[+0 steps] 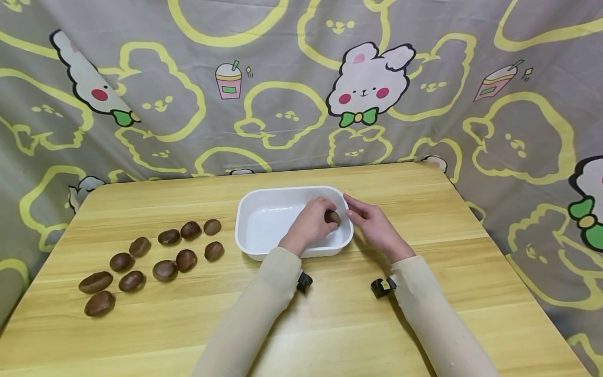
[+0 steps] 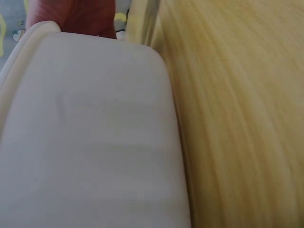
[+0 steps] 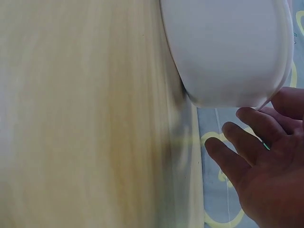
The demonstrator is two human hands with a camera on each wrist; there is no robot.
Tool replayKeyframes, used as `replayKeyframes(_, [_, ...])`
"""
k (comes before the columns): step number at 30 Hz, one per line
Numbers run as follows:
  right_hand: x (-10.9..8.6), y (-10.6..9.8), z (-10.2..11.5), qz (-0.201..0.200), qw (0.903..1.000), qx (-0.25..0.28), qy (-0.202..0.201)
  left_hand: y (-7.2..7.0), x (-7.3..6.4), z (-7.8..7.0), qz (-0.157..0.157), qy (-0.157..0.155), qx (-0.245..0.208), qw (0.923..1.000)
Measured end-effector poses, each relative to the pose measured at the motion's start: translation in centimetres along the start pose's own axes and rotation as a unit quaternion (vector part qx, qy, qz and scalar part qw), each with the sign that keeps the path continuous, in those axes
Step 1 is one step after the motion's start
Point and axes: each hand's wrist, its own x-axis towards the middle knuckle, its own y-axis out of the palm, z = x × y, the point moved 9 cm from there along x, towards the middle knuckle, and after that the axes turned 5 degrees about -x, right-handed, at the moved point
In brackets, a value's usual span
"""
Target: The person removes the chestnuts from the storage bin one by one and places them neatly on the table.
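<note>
A white plastic tray (image 1: 268,220) stands on the wooden table. My left hand (image 1: 312,222) reaches over its near side and pinches a brown chestnut (image 1: 332,218) inside, close to the right end. Part of that chestnut is hidden behind the fingers and thumb. At the tray's right end, my right hand (image 1: 376,228) touches the rim with its fingertips, the other fingers loosely extended in the right wrist view. The left wrist view is mostly filled by the tray's outer wall (image 2: 95,128), with part of the left hand (image 2: 78,16) above the rim.
Several chestnuts (image 1: 165,270) lie in two slanting rows on the table (image 1: 330,324), left of the tray. A grey curtain (image 1: 282,141) with yellow outlines and cartoon rabbits hangs behind the table's far edge and along its sides.
</note>
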Motion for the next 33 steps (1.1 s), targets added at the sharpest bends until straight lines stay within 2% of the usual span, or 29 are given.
replayKeyframes(7, [0.0, 0.1, 0.0, 0.006, 1.0, 0.002, 0.003, 0.4, -0.2, 0.4, 0.01, -0.019, -0.001, 0.9998])
replayKeyframes(11, [-0.1, 0.1, 0.6, 0.009, 0.9999, 0.004, 0.007, 0.6, -0.1, 0.5, 0.011, -0.019, -0.007, 0.9997])
replayKeyframes(19, [0.1, 0.0, 0.1, 0.003, 1.0, 0.005, -0.007, 0.0, -0.3, 0.4, 0.005, -0.019, -0.014, 0.9997])
replayKeyframes(26, [0.1, 0.0, 0.2, 0.001, 0.9999, -0.001, -0.012, -1.7, -1.4, 0.6, -0.018, -0.011, -0.059, 0.998])
replayKeyframes(31, [0.2, 0.0, 0.1, 0.002, 0.9999, 0.002, -0.011, -3.8, -2.8, 1.3, -0.045, -0.013, -0.115, 0.9923])
replayKeyframes(33, [0.2, 0.1, 0.1, 0.003, 1.0, 0.002, -0.006, -4.8, -3.5, 1.7, -0.06, -0.016, -0.124, 0.9904])
